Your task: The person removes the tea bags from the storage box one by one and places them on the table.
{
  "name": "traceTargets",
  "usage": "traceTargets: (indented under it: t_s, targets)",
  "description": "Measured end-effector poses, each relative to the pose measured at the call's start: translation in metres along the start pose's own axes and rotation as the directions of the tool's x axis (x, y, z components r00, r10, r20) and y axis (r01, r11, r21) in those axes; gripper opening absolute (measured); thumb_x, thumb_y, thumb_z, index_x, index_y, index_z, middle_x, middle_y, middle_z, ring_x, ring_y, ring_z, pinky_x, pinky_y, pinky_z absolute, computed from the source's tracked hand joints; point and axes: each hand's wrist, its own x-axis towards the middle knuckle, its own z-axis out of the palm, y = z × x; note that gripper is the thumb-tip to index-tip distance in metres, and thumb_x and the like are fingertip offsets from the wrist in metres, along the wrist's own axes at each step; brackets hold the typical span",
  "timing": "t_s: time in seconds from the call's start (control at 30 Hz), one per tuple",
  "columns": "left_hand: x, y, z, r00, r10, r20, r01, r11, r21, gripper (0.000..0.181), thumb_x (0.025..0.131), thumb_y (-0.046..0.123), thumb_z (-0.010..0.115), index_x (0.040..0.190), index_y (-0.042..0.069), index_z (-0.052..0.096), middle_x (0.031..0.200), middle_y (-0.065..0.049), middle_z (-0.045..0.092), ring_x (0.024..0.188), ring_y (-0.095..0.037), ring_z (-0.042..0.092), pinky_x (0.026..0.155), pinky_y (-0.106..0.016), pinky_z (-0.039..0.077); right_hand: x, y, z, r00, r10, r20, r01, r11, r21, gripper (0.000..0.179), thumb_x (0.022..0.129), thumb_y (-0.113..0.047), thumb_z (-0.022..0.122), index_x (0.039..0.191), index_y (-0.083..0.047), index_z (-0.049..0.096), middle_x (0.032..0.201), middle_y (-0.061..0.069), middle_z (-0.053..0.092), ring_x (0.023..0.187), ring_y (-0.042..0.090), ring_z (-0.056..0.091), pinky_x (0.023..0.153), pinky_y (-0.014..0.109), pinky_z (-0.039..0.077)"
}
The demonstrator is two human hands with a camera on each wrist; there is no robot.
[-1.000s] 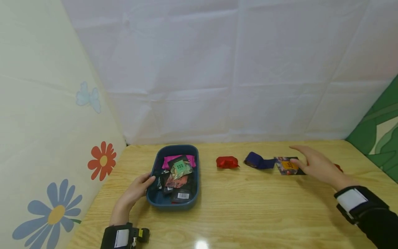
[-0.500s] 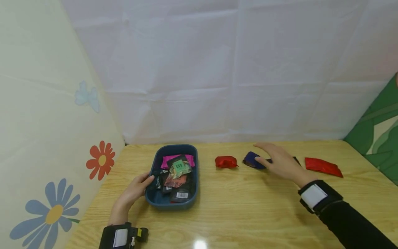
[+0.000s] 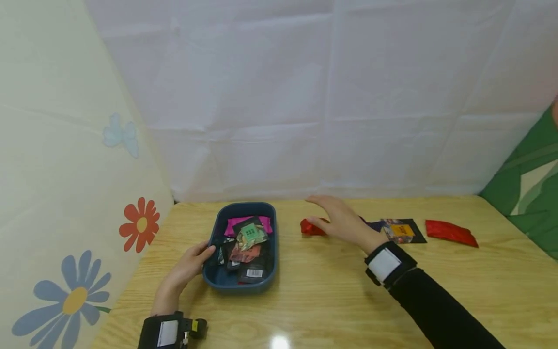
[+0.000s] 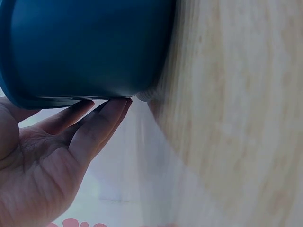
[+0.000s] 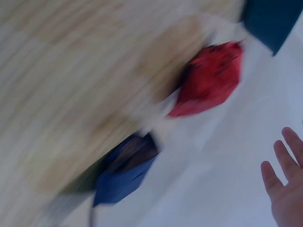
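My left hand [image 3: 187, 266] holds the left side of a dark blue plastic bin [image 3: 240, 289], thumb over the rim and fingers against the outer wall [image 4: 94, 56]. Inside the bin lie a pink packet [image 3: 267, 224], a pouch with a green label [image 3: 251, 233] and several dark pouches. My right hand [image 3: 344, 223], fingers spread and holding nothing, hovers over the table by a crumpled red packet [image 3: 310, 228], partly hiding it in the head view. The right wrist view shows that red packet [image 5: 210, 80] and a dark blue packet [image 5: 125, 172] apart from the fingers.
Right of my right hand lie a dark pouch with an orange label [image 3: 403, 230] and a flat red packet [image 3: 451, 232]. The wooden table [image 3: 322, 300] meets a white sheet [image 3: 261, 121] at the back. Printed panels stand at both sides.
My right hand has moved left along the row, from over the orange-labelled pouch, past the dark blue packet, to the crumpled red packet. The left hand and bin stay in place.
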Motion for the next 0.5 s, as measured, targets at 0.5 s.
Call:
traceTargets:
  t_s: [0.5]
  targets:
    - [-0.001, 0.002, -0.001, 1.0, -0.01, 0.011, 0.01, 1.0, -0.007, 0.049, 0.108, 0.019, 0.041, 0.146, -0.012, 0.035, 0.139, -0.033, 0.048, 0.119, -0.036, 0.056, 0.094, -0.049, 0.051, 0.051, -0.054, 0.031, 0.987, -0.03, 0.159, 0.028, 0.999, 0.017, 0.059, 0.097, -0.039, 0.065, 0.146, -0.011, 0.049, 0.149, 0.012, 0.046, 0.139, 0.03, 0.039, 0.115, 0.046, 0.03]
